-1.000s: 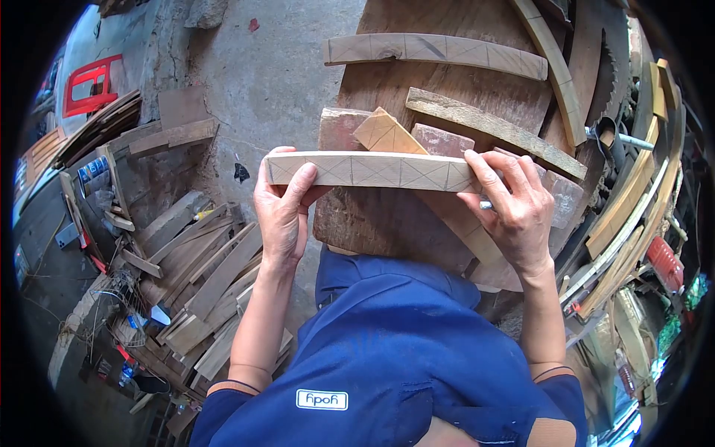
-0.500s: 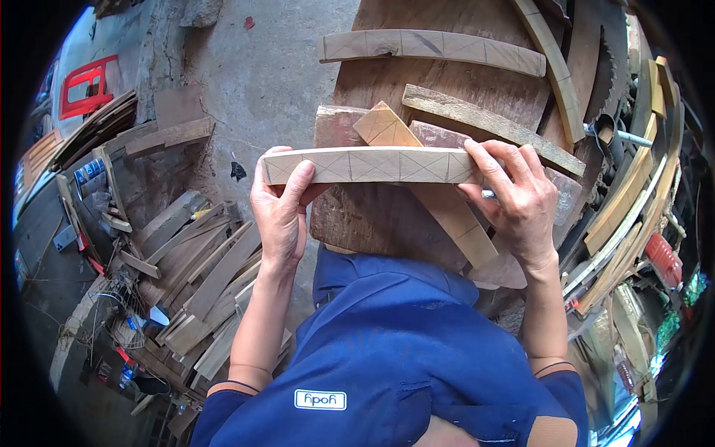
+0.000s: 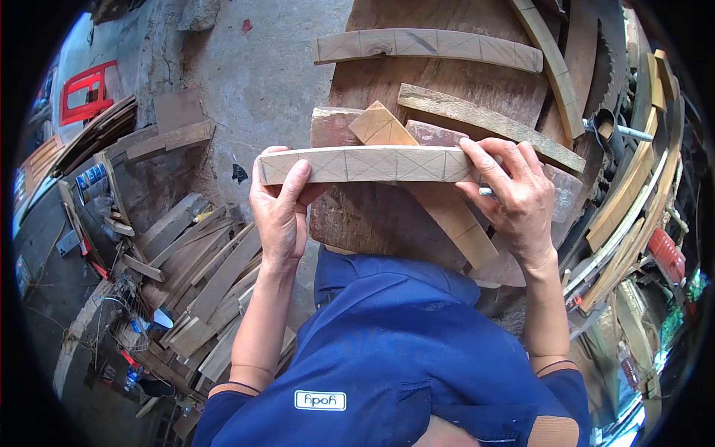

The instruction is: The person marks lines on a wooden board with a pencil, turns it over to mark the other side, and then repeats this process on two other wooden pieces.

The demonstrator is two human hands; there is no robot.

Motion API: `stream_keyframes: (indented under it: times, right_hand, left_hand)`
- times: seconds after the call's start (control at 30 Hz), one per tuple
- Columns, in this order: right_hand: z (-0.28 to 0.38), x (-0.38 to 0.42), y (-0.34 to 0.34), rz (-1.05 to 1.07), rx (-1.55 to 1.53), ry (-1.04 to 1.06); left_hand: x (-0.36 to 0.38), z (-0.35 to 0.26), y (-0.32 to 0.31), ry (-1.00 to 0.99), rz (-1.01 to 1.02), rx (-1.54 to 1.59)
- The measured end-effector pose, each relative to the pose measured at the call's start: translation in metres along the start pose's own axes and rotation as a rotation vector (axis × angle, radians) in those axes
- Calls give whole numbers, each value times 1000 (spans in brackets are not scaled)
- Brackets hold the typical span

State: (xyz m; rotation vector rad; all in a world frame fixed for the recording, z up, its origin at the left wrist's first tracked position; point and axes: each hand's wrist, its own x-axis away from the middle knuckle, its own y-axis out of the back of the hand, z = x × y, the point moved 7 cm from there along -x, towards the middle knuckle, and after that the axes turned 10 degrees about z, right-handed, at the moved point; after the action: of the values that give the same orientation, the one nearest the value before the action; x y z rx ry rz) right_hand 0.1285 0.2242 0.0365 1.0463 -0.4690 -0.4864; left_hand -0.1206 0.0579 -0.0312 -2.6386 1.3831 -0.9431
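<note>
A slightly curved strip of wood, pencilled with cross lines and X marks, is held level above a worn wooden block. My left hand is closed on its left end, thumb on the marked face. At the other end, my right hand grips the strip between thumb and fingers. A thin pale pen-like stick pokes out from under the right fingers; most of it is hidden. Beneath the strip, another marked piece of wood lies slantwise across the block.
Beyond the block, a curved marked strip and a rough wooden bar lie on a broad board. A toothed saw blade stands at the right. Offcuts are heaped at left, and curved strips are stacked at right.
The view has shifted very slightly. Both hands keep the same hold on the wooden strip, which stays almost in place.
</note>
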Motion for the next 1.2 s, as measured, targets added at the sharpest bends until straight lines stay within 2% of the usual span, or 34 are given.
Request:
stream_keyframes:
  times: [0.33,0.53,0.63,0.73,0.8,0.87,0.9,0.93,0.97,1.0,1.1,1.2]
  right_hand:
    - [1,-1,1,14,6,-9]
    - [1,-4,7,30,-28,2]
    - [-9,-7,31,-160,-196,-13]
    - [-8,-14,68,-405,-298,112]
    - [-6,-22,68,-401,-336,90]
    - [-11,-38,39,-244,-934,54]
    - [-4,-47,29,-256,-994,-2]
    - [1,-56,15,-153,-1094,60]
    - [6,-60,5,-127,-1121,36]
    - [10,-61,-1,-34,-1073,-31]
    - [24,-61,-9,-92,-880,113]
    - [30,-63,-15,-123,-787,172]
  left_hand:
    - [0,9,-4,100,-65,154]
    - [-3,10,-4,91,-3,106]
    - [-1,10,-5,89,-18,127]
    - [-3,10,-3,82,4,116]
    - [-4,9,-3,78,3,101]
    - [-4,8,-4,78,4,100]
    - [-4,8,-4,78,2,98]
    - [-4,7,-5,77,-2,97]
    - [-3,6,-6,75,-9,102]
    - [-3,5,-7,73,-18,106]
    - [-3,5,-7,72,-25,107]
    - [-3,6,-6,67,-31,106]
